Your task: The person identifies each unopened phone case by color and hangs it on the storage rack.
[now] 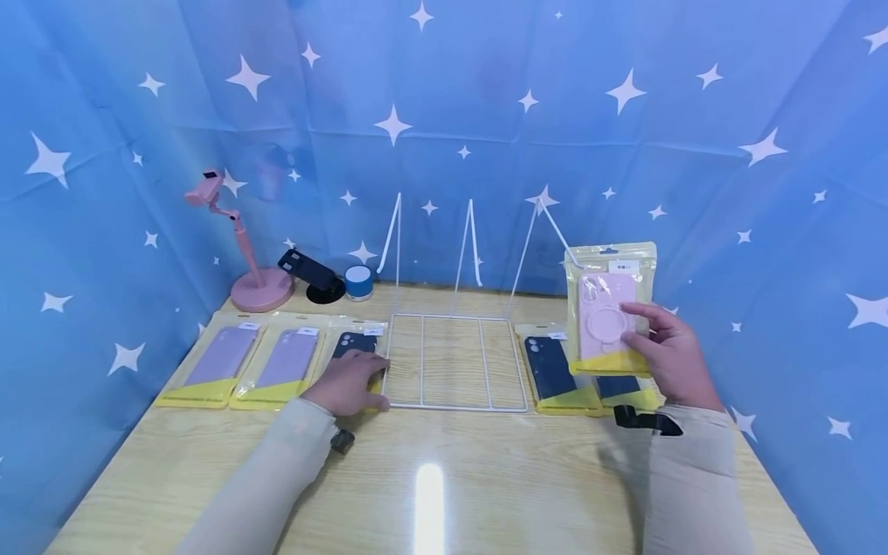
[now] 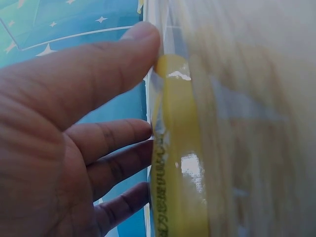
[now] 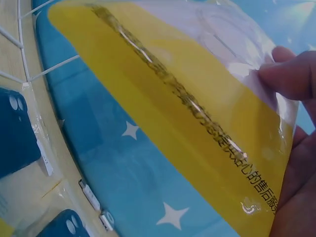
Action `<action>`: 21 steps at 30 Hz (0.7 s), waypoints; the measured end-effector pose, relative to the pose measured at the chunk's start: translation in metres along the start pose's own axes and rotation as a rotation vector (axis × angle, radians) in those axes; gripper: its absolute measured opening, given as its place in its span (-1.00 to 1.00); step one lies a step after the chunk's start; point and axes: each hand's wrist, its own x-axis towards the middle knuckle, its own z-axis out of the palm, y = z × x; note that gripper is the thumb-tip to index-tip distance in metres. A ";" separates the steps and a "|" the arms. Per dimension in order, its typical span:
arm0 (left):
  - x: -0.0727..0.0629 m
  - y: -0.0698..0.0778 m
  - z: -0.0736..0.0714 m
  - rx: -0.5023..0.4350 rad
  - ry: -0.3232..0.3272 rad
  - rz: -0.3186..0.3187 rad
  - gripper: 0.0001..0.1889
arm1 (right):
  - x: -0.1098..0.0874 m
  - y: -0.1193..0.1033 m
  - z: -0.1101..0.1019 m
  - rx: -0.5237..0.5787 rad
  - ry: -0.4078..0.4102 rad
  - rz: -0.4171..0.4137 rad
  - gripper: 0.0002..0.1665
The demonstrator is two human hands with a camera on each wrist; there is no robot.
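Note:
My right hand (image 1: 676,354) holds up a clear, yellow-bottomed bag with a pink phone case (image 1: 607,308) inside, thumb and fingers pinching its right side. The bag's hang hole lies right of the tip of a white wire rack's (image 1: 458,406) right hook, which overlaps its upper left corner. In the right wrist view the bag's yellow bottom (image 3: 163,98) spans the picture. My left hand (image 1: 352,381) rests over a bagged dark phone case (image 1: 354,341) beside the rack's left edge. Its extended fingers touch a bag's yellow edge (image 2: 177,133) in the left wrist view.
Two bagged lilac phone cases (image 1: 225,354) lie at the left. Bagged dark cases (image 1: 548,366) lie right of the rack, one partly behind the raised bag. Behind stand a pink stand (image 1: 262,291), a black phone stand (image 1: 310,271) and a small blue cylinder (image 1: 358,283).

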 end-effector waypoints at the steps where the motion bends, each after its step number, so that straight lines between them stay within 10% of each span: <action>1: 0.001 0.000 0.000 -0.001 -0.001 0.000 -0.15 | -0.001 -0.001 -0.001 -0.015 -0.006 -0.008 -0.45; 21: 0.001 -0.001 0.002 0.001 0.001 0.004 -0.17 | -0.012 -0.019 -0.009 0.281 -0.227 -0.027 -0.53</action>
